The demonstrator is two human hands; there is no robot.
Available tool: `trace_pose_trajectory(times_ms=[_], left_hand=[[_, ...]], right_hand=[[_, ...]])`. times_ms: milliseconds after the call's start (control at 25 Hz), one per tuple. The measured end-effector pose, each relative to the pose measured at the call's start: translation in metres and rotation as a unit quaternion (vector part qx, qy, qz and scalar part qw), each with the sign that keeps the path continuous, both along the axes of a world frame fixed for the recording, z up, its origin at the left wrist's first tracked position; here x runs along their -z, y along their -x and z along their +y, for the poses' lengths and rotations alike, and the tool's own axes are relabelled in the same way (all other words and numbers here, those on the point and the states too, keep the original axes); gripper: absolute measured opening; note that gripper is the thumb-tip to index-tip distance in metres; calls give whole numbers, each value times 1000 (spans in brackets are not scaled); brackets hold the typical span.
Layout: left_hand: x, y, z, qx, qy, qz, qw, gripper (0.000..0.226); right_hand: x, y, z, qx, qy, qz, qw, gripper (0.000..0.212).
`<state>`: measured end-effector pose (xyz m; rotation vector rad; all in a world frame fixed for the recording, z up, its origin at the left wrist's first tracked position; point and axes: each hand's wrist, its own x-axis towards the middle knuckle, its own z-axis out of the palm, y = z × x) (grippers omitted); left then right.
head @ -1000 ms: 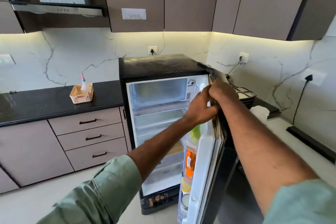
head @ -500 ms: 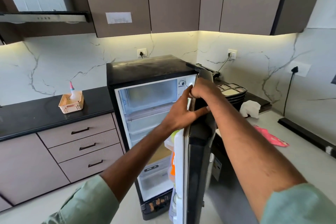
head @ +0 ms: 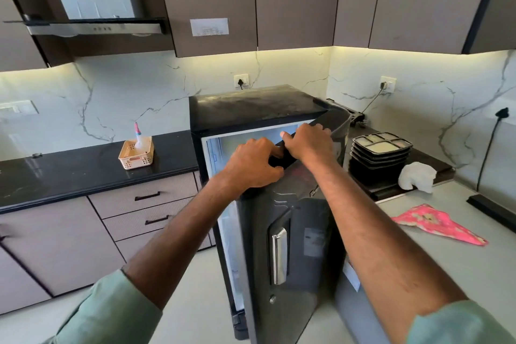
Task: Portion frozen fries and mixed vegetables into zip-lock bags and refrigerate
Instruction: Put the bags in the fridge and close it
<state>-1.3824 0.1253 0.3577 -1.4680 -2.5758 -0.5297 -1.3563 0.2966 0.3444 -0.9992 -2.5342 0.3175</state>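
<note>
A small black fridge (head: 251, 107) stands between two counters. Its grey door (head: 301, 220) with a chrome handle (head: 279, 255) stands partly ajar, and a lit strip of the inside shows at the left. My left hand (head: 251, 166) and my right hand (head: 308, 141) both grip the door's top edge, fingers curled over it. No bags, fries or vegetables are in sight; the door hides the shelves.
A black counter (head: 69, 173) on the left carries a peach basket (head: 136, 152) with a bottle. On the right are stacked black trays (head: 381, 153), a white crumpled cloth (head: 417, 176), a pink packet (head: 441, 225) on the pale counter (head: 460, 265), and wall cables.
The fridge door has swung from wide open to nearly shut, with both hands riding on its top edge. The shelves and door pockets are now hidden.
</note>
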Motion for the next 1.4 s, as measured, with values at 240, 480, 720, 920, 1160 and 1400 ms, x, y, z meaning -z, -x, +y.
trace_pose_trajectory(times_ms=[240,480,720,920,1160,1400], left_hand=[[15,57,-12,-19,-22,-2,1000,65],[31,102,-9,-61,-75,10,995,59],[39,142,4,-127,-95,-15,987,56],[41,168,13,-149,-108,-25,983,57],[44,179,14,-144,-132,-30,980,55],[48,175,12,-124,-162,-33,978,54]], right_hand=[[17,36,-8,-36,-2,79,996,57],[35,63,-2,-49,-82,76,993,63],[36,86,4,-57,-122,26,991,73],[35,94,12,-80,-139,0,987,80],[39,100,12,-77,-146,10,986,79],[37,100,11,-76,-137,9,988,78]])
